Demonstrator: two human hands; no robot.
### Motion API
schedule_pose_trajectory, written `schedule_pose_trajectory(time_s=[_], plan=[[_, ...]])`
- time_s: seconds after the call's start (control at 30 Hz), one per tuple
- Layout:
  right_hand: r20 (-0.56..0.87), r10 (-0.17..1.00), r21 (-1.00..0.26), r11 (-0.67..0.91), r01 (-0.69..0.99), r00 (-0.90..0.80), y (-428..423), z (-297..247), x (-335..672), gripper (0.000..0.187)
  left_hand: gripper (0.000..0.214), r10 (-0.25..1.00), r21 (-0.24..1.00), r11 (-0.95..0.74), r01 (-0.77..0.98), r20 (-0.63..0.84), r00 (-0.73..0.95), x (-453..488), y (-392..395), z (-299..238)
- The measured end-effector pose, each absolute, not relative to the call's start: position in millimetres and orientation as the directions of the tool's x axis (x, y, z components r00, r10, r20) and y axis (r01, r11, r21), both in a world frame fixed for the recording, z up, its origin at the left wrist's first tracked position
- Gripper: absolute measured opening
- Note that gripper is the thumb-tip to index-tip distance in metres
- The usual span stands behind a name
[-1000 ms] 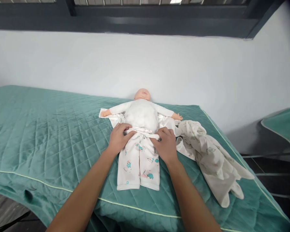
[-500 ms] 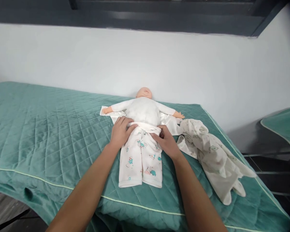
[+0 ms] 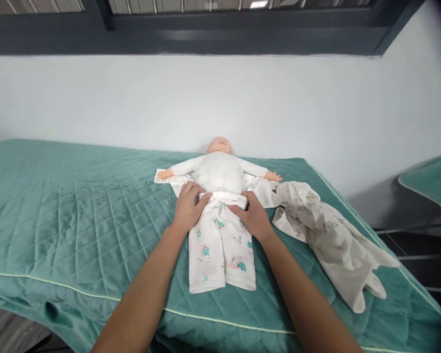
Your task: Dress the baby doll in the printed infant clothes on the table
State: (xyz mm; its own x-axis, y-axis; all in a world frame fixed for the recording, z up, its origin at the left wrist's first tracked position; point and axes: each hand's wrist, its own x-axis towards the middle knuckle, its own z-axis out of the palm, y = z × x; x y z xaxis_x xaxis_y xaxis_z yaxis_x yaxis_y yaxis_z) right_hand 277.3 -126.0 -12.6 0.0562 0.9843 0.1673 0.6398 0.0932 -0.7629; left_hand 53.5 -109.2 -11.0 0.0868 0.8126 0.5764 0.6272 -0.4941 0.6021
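A baby doll [image 3: 220, 170] with a white cloth body lies on its back, arms spread and head toward the wall. White printed baby pants [image 3: 222, 245] cover its lower body, legs pointing toward me. My left hand [image 3: 189, 205] grips the waistband at the left side, thumb on top of the cloth. At the right side my right hand [image 3: 253, 215] pinches the waistband the same way. The fingertips of both hands are partly hidden by the fabric. Under the doll's arms a white garment [image 3: 260, 189] is spread out flat.
A crumpled cream baby garment [image 3: 330, 230] lies to the right of the doll. Everything rests on a green quilted cover [image 3: 95, 211], with a white wall [image 3: 150, 98] behind it. Another green-covered surface [image 3: 431, 181] stands at the far right.
My view has tilted up a little, so things sit slightly lower and further right. Both hands keep hold of the pants' waistband, with little visible movement on the doll.
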Motion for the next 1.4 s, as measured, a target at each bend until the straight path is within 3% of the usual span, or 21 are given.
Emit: schedule_pose_trajectory(time_s=[0.37, 0.53, 0.67, 0.8, 0.9, 1.0, 1.13, 1.23, 1.4], plan=[[0.208, 0.976, -0.745, 0.116, 0.657, 0.064, -122.7, -15.7, 279.9, 0.033, 0.033, 0.820, 0.589, -0.500, 0.635, 0.557, 0.130, 52.1, -144.0, -7.0], [0.273, 0.962, -0.740, 0.202, 0.641, 0.012, -119.2, -15.6, 281.6, 0.025, 0.021, 0.872, 0.680, -0.430, 0.594, 0.484, 0.077, 53.1, -175.5, -11.2], [0.298, 0.955, -0.659, 0.201, 0.725, 0.005, -128.7, -11.0, 281.5, 0.021, 0.024, 0.913, 0.738, -0.352, 0.576, 0.405, 0.039, 54.5, -179.9, -16.1], [0.364, 0.932, -0.546, 0.216, 0.809, -0.003, -160.8, -6.1, 281.3, 0.032, 0.023, 0.924, 0.770, -0.335, 0.542, 0.382, 0.029, 55.2, -175.6, -18.7], [0.314, 0.944, -0.638, 0.291, 0.713, -0.104, -181.4, -5.7, 279.6, 0.038, 0.022, 0.923, 0.793, -0.345, 0.503, 0.383, 0.029, 55.6, -174.9, -19.9], [0.226, 0.967, -0.753, 0.248, 0.610, -0.115, -184.3, -5.7, 277.8, 0.035, 0.021, 0.918, 0.805, -0.357, 0.473, 0.396, 0.018, 56.7, -174.6, -19.7], [0.189, 0.974, -0.807, 0.228, 0.545, -0.127, -174.6, -4.1, 277.9, 0.033, 0.017, 0.895, 0.796, -0.409, 0.447, 0.446, 0.023, 58.7, -166.6, -13.2], [0.183, 0.978, -0.821, 0.207, 0.532, -0.098, -168.5, -2.1, 277.2, 0.034, 0.016, 0.873, 0.772, -0.461, 0.438, 0.484, 0.066, 58.8, -154.4, -6.9], [0.184, 0.983, -0.747, 0.156, 0.647, -0.025, -157.4, -2.5, 270.9, 0.031, 0.017, 0.892, 0.804, -0.426, 0.414, 0.451, 0.042, 56.3, -138.7, -7.5]])
